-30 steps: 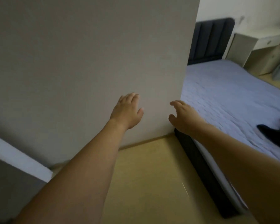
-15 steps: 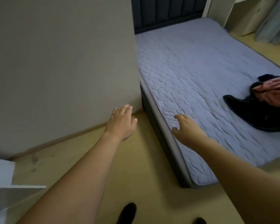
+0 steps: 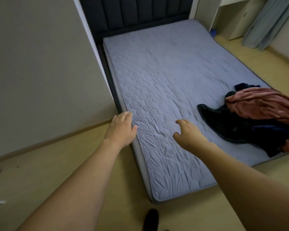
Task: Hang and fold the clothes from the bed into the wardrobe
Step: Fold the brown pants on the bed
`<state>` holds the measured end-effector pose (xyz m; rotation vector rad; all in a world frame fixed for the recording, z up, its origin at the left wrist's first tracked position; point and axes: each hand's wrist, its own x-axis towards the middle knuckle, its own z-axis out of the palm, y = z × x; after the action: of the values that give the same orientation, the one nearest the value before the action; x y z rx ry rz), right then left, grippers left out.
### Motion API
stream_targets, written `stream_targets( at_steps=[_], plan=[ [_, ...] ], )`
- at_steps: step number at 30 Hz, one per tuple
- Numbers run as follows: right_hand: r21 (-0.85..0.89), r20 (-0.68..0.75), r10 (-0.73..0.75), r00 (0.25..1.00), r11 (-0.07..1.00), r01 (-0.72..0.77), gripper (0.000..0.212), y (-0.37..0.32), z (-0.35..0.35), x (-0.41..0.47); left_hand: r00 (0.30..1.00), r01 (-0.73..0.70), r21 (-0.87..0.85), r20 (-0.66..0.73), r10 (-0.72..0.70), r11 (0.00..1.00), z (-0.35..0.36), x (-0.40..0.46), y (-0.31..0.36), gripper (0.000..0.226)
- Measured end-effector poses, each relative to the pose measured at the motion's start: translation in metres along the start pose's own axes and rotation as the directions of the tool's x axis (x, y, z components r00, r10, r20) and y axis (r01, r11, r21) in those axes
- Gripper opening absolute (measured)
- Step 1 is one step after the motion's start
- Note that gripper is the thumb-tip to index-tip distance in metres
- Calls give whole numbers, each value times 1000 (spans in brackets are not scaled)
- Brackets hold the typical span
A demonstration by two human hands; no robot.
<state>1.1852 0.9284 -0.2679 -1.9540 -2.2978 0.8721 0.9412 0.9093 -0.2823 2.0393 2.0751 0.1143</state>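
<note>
Currently both hands empty, fingers loose and spread. Left hand [image 3: 121, 129] over the near-left edge of the bed [image 3: 165, 77]; right hand [image 3: 188, 135] above the mattress. Clothes pile [image 3: 250, 120], dark garments under a pink one, lies at the bed's near-right corner, well apart from both hands.

Both bare arms reach forward, palms down. The left hand [image 3: 121, 129] is flat, its fingers together and its thumb spread toward the right. The right hand [image 3: 188, 134] is loosely curled, thumb apart from the bent fingers. Neither hand holds anything.
</note>
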Motion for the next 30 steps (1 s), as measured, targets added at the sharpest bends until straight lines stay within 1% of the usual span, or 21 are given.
stream_targets(
  at_steps=[3, 6, 8, 11, 14, 16, 19, 23, 26, 30],
  plan=[
    [2, -8, 44, 999, 999, -44, 56, 54, -20, 16, 999, -33, -26, 14, 34, 999, 19, 37, 55, 59],
    [13, 1, 85, 996, 996, -85, 55, 112, -47, 30, 996, -60, -45, 64, 63, 997, 36, 71, 118, 60],
    [6, 1, 90, 996, 996, -90, 55, 153, -69, 44, 995, -54, -66, 80, 59, 996, 45, 98, 161, 61],
    [10, -13, 81, 997, 997, -81, 56, 221, -103, 67, 997, -45, -65, 58, 49, 997, 59, 139, 228, 62],
    [23, -2, 81, 997, 996, -81, 52, 290, -136, 91, 997, -37, -65, 65, 41, 997, 74, 174, 291, 61],
    [21, 12, 81, 997, 997, -81, 54, 329, -157, 105, 997, -32, -49, 74, 36, 998, 81, 194, 325, 61],
    [25, 9, 81, 997, 996, -82, 53, 373, -187, 123, 997, -25, -44, 77, 28, 999, 86, 222, 363, 60],
    [38, 4, 60, 998, 997, -60, 38, 419, -215, 156, 997, 2, -57, 82, 3, 998, 96, 268, 398, 61],
    [40, -31, 68, 997, 997, -67, 33, 461, -224, 193, 996, 1, -81, 84, 6, 997, 120, 309, 421, 60],
    [11, -48, 53, 997, 999, -53, 42, 522, -230, 255, 989, 61, -122, 143, -43, 991, 167, 359, 456, 60]
  ],
)
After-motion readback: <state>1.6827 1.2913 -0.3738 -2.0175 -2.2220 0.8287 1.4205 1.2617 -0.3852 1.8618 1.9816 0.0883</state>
